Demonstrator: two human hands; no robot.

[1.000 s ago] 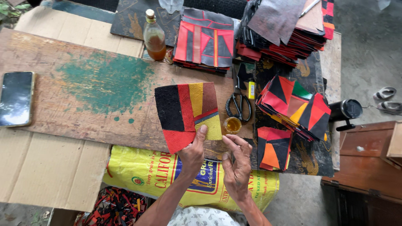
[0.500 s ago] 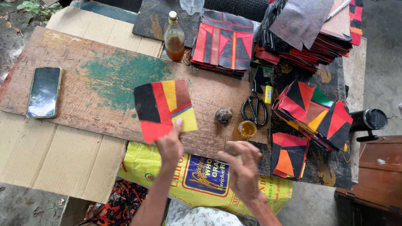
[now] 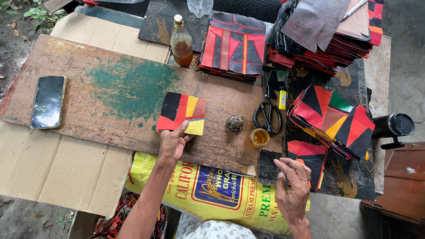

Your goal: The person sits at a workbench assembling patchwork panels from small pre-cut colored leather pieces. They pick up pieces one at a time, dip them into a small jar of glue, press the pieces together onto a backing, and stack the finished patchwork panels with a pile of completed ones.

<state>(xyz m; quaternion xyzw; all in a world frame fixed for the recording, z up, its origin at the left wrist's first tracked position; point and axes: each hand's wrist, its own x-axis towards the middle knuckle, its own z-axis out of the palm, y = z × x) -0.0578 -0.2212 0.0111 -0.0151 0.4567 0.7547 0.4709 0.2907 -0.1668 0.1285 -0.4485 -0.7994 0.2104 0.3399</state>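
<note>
My left hand (image 3: 173, 141) presses the near edge of a square patchwork piece (image 3: 181, 113) of black, red, yellow and brown, lying flat on the worn wooden board (image 3: 88, 93). My right hand (image 3: 293, 188) hovers with fingers spread over a black, red and orange patch (image 3: 310, 155) at the board's near right; it touches the patch's edge but grips nothing. A small lumpy brown stone (image 3: 235, 123), a little cup of amber liquid (image 3: 259, 137) and black scissors (image 3: 266, 116) lie between the hands.
A phone (image 3: 48, 102) lies at the board's left. A bottle of amber liquid (image 3: 181, 42) stands at the back. Stacks of patchwork pieces (image 3: 234, 44) (image 3: 332, 117) and dark sheets (image 3: 323, 26) fill the back and right. A yellow sack (image 3: 212, 190) hangs below; cardboard (image 3: 53, 168) lies underneath.
My left hand has lowered the patchwork square from held up to flat on the board. My right hand moved right and down to the small patch.
</note>
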